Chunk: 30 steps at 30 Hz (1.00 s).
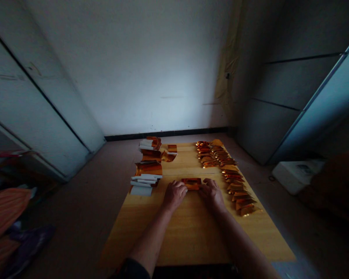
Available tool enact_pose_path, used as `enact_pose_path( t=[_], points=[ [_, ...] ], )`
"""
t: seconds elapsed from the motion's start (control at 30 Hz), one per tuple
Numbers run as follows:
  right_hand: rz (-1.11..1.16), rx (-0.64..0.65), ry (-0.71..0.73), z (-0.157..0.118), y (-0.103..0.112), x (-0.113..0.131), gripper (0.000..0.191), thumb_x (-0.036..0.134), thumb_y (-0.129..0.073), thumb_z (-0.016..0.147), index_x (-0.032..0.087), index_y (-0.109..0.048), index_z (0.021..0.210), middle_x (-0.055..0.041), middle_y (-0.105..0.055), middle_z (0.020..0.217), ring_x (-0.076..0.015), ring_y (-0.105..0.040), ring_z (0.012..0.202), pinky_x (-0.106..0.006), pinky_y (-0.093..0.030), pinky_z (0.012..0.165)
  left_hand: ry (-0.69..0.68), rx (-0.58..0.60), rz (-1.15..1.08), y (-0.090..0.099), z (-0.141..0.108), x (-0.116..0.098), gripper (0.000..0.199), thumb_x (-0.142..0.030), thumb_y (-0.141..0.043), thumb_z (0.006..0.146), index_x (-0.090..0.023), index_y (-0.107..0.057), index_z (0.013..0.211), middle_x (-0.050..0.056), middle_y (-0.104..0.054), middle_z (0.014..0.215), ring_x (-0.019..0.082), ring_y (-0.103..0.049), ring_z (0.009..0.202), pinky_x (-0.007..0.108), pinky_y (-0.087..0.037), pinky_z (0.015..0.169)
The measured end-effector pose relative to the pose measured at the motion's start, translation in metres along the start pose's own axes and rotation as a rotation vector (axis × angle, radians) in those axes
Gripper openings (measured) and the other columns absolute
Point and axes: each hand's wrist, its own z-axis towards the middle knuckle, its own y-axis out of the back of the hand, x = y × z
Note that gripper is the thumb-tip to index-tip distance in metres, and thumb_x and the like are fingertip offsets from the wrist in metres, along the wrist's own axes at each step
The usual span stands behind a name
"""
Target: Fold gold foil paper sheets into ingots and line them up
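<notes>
A shiny copper-gold sheet of foil paper (192, 181) lies in front of me near the middle of the wooden table (189, 232). My left hand (175, 193) has its fingers closed at the sheet's left near corner. At the right near corner, my right hand (211, 193) also pinches the edge, its fingers bent. The sheet's near edge looks slightly raised or folded between the hands. To the left are stacks of curled foil paper (149, 168) with white backs. On the right, several folded gold foil pieces (232, 176) stand in overlapping rows.
Two loose foil sheets, one a small flat square (172, 148), lie near the table's far edge. A wall (163, 77) rises beyond the table. A white box (291, 176) sits on the floor at right, and orange cloth (7, 213) is at left.
</notes>
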Motion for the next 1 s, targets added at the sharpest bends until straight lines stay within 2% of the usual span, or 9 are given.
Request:
enact_pose_path(
  t=[0.17, 0.33, 0.63, 1.0],
  points=[
    [0.004, 0.115, -0.055, 0.011, 0.002, 0.000, 0.020, 0.025, -0.052, 0.087, 0.020, -0.070, 0.081, -0.0051, -0.063, 0.089, -0.0158, -0.054, 0.086, -0.024, -0.039, 0.079, 0.067, -0.058, -0.102, -0.003, 0.005, 0.004, 0.018, -0.018, -0.052, 0.087, -0.020, -0.068, 0.081, 0.003, -0.068, 0.087, 0.016, -0.057, 0.087, 0.029, -0.043, 0.082],
    [-0.054, 0.154, -0.173, 0.018, 0.001, 0.004, 0.020, 0.027, -0.052, 0.087, 0.019, -0.069, 0.081, -0.0054, -0.065, 0.089, -0.0154, -0.057, 0.086, -0.022, -0.038, 0.075, 0.129, -0.082, -0.159, -0.010, 0.010, 0.008, 0.015, -0.016, -0.054, 0.084, -0.020, -0.068, 0.080, 0.003, -0.068, 0.083, 0.015, -0.058, 0.085, 0.027, -0.043, 0.080],
    [-0.157, 0.237, -0.379, 0.034, 0.005, 0.015, 0.021, 0.036, -0.055, 0.083, 0.018, -0.067, 0.085, -0.0082, -0.069, 0.089, -0.0176, -0.062, 0.081, -0.023, -0.037, 0.065, 0.276, 0.018, -0.026, -0.011, 0.020, 0.004, 0.009, -0.023, -0.056, 0.084, -0.020, -0.064, 0.080, 0.003, -0.067, 0.084, 0.016, -0.058, 0.085, 0.028, -0.041, 0.077],
    [-0.178, 0.303, -0.406, 0.039, 0.011, 0.018, 0.023, 0.037, -0.056, 0.081, 0.019, -0.068, 0.088, -0.0101, -0.069, 0.093, -0.0204, -0.063, 0.086, -0.025, -0.040, 0.066, 0.298, 0.128, 0.181, -0.007, 0.027, -0.001, 0.016, -0.032, -0.052, 0.088, -0.019, -0.061, 0.086, 0.006, -0.066, 0.086, 0.019, -0.059, 0.087, 0.028, -0.042, 0.074]
  ],
)
